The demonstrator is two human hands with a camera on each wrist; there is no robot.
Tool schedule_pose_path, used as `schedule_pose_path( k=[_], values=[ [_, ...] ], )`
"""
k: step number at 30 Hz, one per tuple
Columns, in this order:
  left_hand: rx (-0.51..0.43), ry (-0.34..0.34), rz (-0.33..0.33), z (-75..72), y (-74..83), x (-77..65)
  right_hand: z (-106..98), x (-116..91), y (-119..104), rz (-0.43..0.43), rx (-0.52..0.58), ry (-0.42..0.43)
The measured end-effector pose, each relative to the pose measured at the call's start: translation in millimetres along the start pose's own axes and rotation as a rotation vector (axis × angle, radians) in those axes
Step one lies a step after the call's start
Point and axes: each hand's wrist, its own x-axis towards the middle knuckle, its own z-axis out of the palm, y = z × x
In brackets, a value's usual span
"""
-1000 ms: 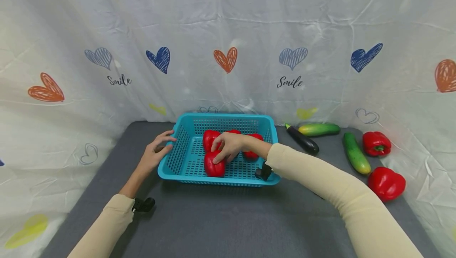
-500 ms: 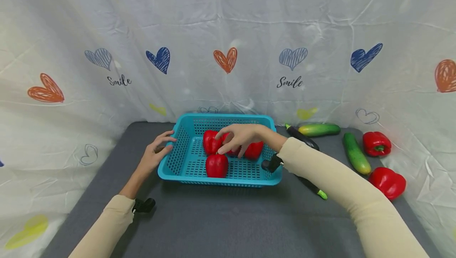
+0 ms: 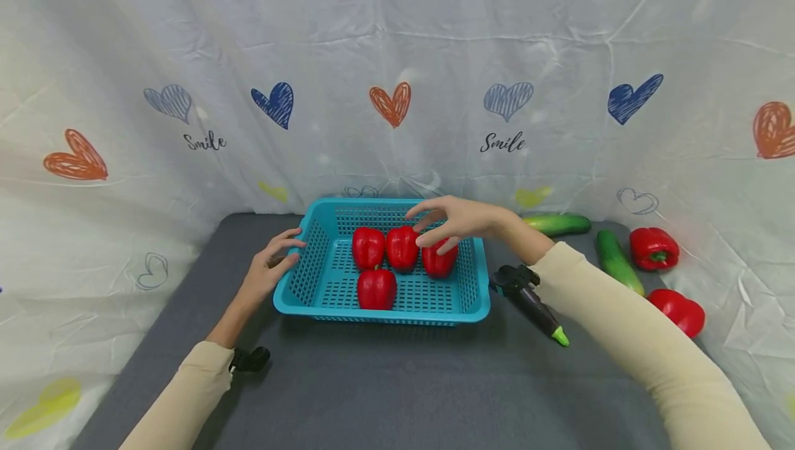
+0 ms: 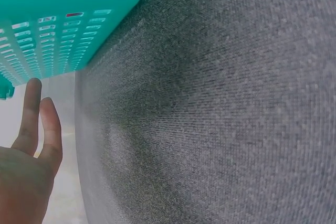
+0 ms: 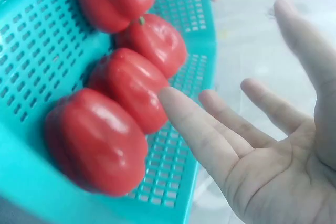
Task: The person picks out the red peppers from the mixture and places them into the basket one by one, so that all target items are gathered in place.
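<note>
A blue perforated plastic basket point(image 3: 397, 315) stands at the back of the table with several red bell peppers inside. Three lie in a row, and a fourth-side neighbour, the front bell pepper point(image 3: 376, 289), sits before them. My left hand point(image 3: 263, 274) has its fingertips at the basket's left rim; in the left wrist view two fingers of that hand point(image 4: 26, 177) reach out straight beside the wall. Above the right part of the basket, my right hand point(image 3: 462, 221) spreads its fingers and holds nothing. It partly covers the right bell pepper point(image 3: 439, 263) in the head view.
Right of the basket lies an eggplant point(image 3: 537, 308), partly behind the wrist camera. Further right are a yellow-green cucumber point(image 3: 562, 224), a green cucumber point(image 3: 615, 263) and two red bell peppers, one at the back point(image 3: 654, 250), one nearer point(image 3: 677, 310) behind the sleeve. A printed curtain hangs behind.
My right hand has let go of the front bell pepper, risen and moved right and back. That pepper now sits upright. The left hand stays at the rim.
</note>
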Motion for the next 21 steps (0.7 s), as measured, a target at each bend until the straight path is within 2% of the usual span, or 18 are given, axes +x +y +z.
schedule_pose_path(
  k=[6,12,15,21],
  values=[
    [0.003,-0.002,0.005,-0.4,-0.7,0.5,-11,-26,12,-0.068,0.027,0.112],
    [-0.005,0.001,0.008,0.5,-0.3,0.6,-21,-53,24,-0.073,0.117,0.231],
    [-0.004,0.003,0.009,0.6,0.5,0.4,-26,-65,33,-0.083,0.163,0.266],
    [-0.004,0.003,-0.009,0.9,1.6,-0.4,-33,-86,52,-0.100,0.149,0.314]
  ],
)
